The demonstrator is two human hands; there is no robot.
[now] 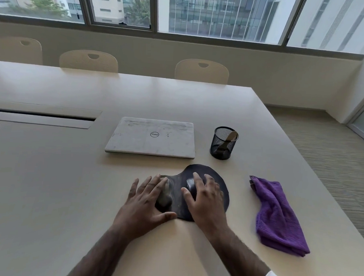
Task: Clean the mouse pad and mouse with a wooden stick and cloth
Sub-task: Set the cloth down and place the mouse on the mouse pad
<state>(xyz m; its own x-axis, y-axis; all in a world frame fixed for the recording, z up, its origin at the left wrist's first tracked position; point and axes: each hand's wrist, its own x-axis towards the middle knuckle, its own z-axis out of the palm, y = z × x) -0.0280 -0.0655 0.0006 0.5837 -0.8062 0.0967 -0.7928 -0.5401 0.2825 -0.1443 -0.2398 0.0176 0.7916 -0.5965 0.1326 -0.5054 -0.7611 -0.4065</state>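
Head view, looking down on the pale beige bench (48, 173). Near its front edge, directly before you, lies the black, pear-shaped mouse pad (200, 168). It is broad and round at the far end and narrows to a glossy, raised wrist cushion (165, 197) on its left; the cushion's surface looks dull grey and smudged.

Your left hand (146, 201) lies flat on the cushion with its fingers straight and spread, gripping nothing. Your right hand (207, 200) rests over the small black computer mouse (190, 183), which sits on the round part of the pad. The fingers are spread and only lightly bent, and the thumb lies along the mouse's left flank. Only a dark sliver of the mouse shows between thumb and forefinger.

To the right of the pad, apart from it, lies the crumpled purple microfibre cloth (278, 214). Beyond the pad stands a black wire-mesh pen cup (219, 149) with the flat, pale wooden stick (231, 137) leaning inside it, its rounded tip above the rim. Left of the cup lies a closed silver-grey laptop (151, 136), its lid scuffed.
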